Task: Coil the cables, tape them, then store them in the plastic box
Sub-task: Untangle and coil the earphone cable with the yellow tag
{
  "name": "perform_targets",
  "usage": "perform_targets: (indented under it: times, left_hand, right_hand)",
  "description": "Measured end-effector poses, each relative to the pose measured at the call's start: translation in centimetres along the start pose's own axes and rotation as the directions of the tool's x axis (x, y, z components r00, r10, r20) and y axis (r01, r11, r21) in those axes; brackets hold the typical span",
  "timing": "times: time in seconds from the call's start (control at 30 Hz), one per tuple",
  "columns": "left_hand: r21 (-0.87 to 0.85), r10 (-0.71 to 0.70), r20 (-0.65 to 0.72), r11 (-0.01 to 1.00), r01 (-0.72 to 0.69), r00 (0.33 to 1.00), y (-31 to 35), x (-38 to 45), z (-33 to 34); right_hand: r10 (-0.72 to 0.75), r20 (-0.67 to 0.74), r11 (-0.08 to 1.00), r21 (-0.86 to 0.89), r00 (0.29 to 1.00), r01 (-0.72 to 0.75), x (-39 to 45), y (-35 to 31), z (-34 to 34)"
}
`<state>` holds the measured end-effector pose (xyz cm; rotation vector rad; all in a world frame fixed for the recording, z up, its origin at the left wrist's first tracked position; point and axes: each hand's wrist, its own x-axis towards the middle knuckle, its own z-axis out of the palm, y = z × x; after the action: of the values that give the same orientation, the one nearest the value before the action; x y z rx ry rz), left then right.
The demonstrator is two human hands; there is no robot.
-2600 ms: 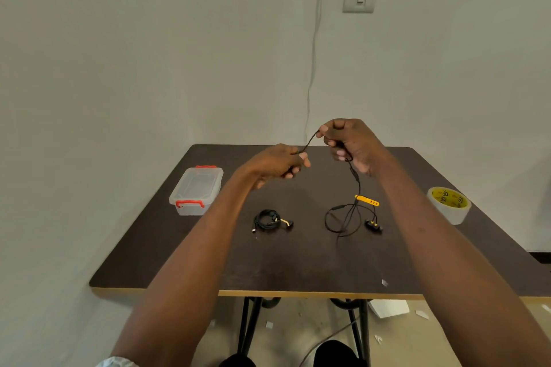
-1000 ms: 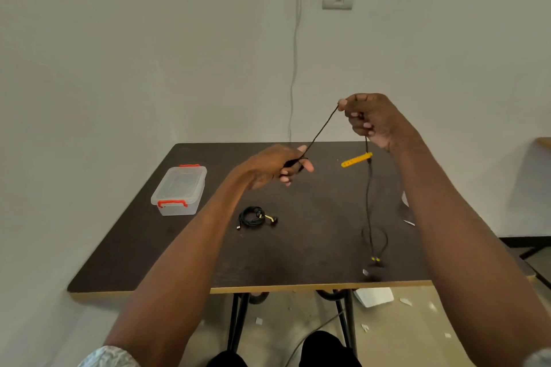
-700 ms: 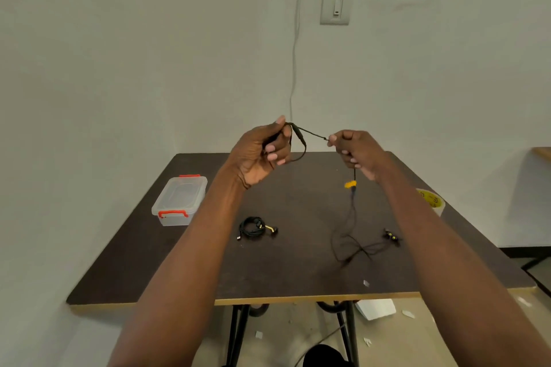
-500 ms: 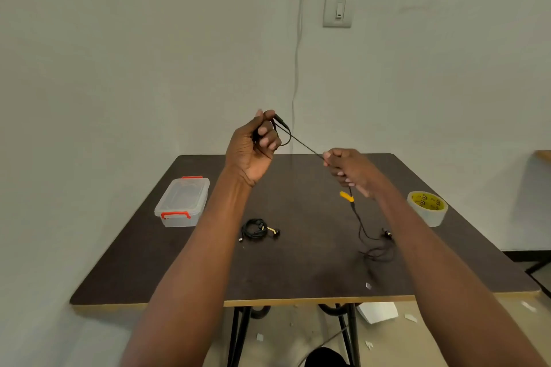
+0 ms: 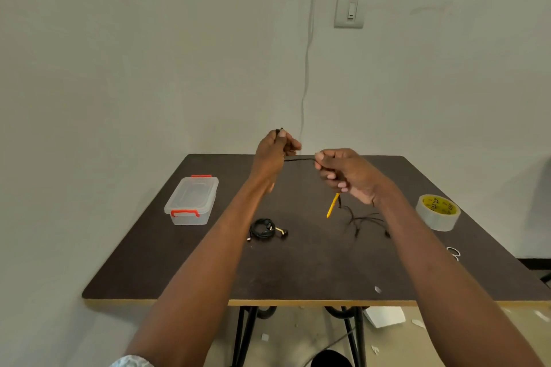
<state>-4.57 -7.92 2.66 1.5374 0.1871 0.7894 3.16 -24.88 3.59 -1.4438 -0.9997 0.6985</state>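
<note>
Above the worktop both hands pinch the second cable, half-wound; one coil lies untaped, box shut.

hands stretch a cable over the table

both hands are raised above a dark table. the left hand pinches one end of a thin black cable, the end poking up past its fingertips. the right hand grips the same cable, which runs nearly level between the two hands. below the right hand hangs a yellow piece of the cable, and the rest lies tangled on the table. a coiled cable lies nearer the left arm. a lidded clear box with red clasps sits at the left, a tape roll at the right. a wall switch is behind.
</note>
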Motion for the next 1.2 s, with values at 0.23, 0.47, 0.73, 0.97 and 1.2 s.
perform_targets:
  times: [0.23,0.47,0.73,0.97,1.2]
  left_hand:
    - [0.247,-0.043,0.234,0.969,-0.017,0.971,-0.1,-0.8,0.6]
    - [0.086,-0.204,0.508,0.979,0.186,0.837,2.5,-1.1,-1.3]
    - [-0.627,-0.058,0.423,0.702,0.338,0.904,3.3,-1.6,-0.6]
    - [-0.729,-0.021,0.069,0.681,0.065,0.997,1.0,-0.5,0.6]
    - [-0.085,0.106,-0.088,0.99,-0.113,0.99,-1.3,-0.9,0.2]
  right_hand:
    - [-0.195,-0.093,0.968,0.141,0.976,0.207,0.7,-2.1,-0.5]
    - [-0.11,-0.254,0.991,0.05,0.961,0.126,1.9,-0.6,-2.7]
    - [0.039,-0.129,0.984,0.176,0.991,-0.016,2.1,2.5,0.0]
    - [0.076,-0.022,0.987,0.14,0.997,-0.072,0.8,3.4,2.5]
    - [0.083,-0.084,0.994,-0.07,0.993,-0.089,-0.9,3.0,3.5]
